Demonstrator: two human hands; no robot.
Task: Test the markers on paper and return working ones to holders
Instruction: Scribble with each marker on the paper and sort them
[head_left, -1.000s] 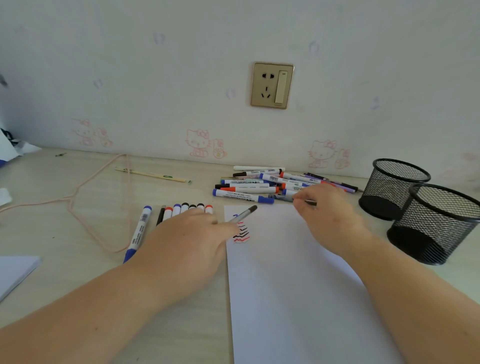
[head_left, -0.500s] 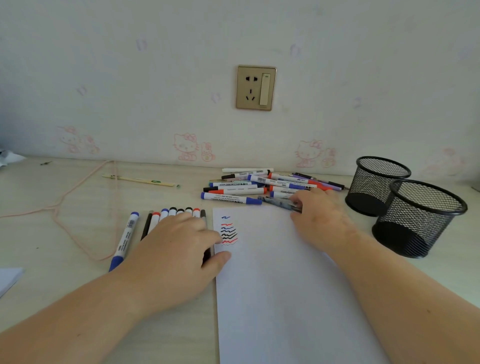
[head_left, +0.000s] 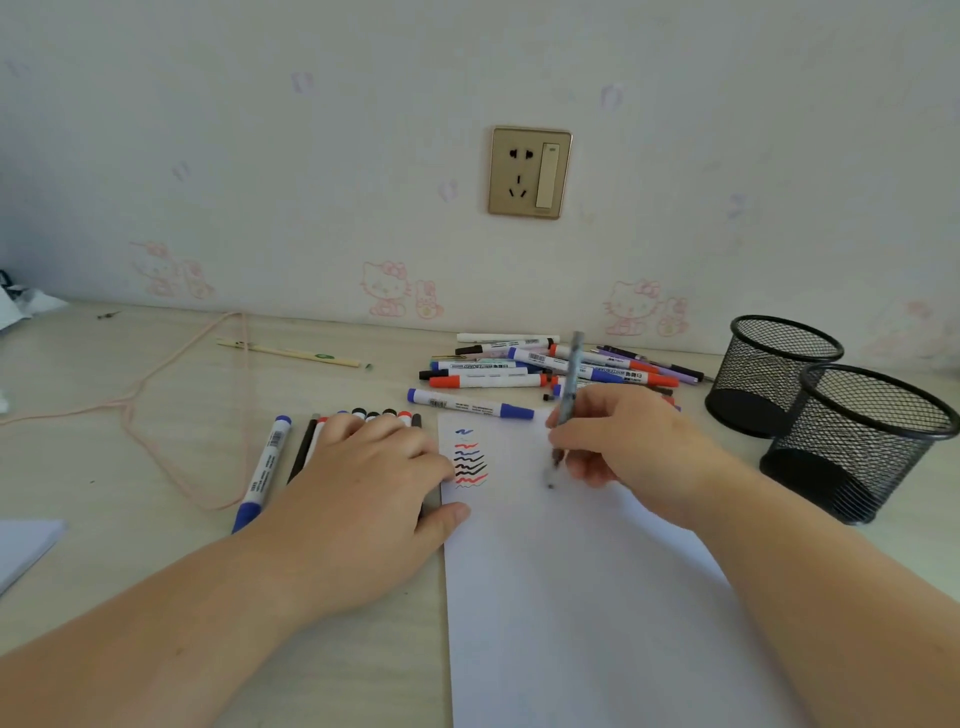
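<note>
A white sheet of paper (head_left: 582, 597) lies on the desk with several blue, red and black squiggles (head_left: 469, 460) near its top left corner. My right hand (head_left: 631, 447) grips a grey pen (head_left: 570, 379) upright, tip down on the paper. My left hand (head_left: 358, 499) lies flat on a row of markers (head_left: 382, 414) to the left of the sheet, thumb on the paper's edge. A pile of markers (head_left: 519, 371) lies behind the paper. Two empty black mesh holders (head_left: 769, 374) (head_left: 862, 441) stand at the right.
A blue marker (head_left: 262, 470) lies left of the row. Farther left, a pink cord (head_left: 156, 395) loops over the desk, with a thin pencil (head_left: 291, 353) behind it. A white pad corner (head_left: 23, 545) shows at the left edge. The wall has a socket (head_left: 529, 171).
My right hand picked the grey pen out of the pile and brought it upright onto the paper. My left hand laid its marker down and now rests flat on the row.
</note>
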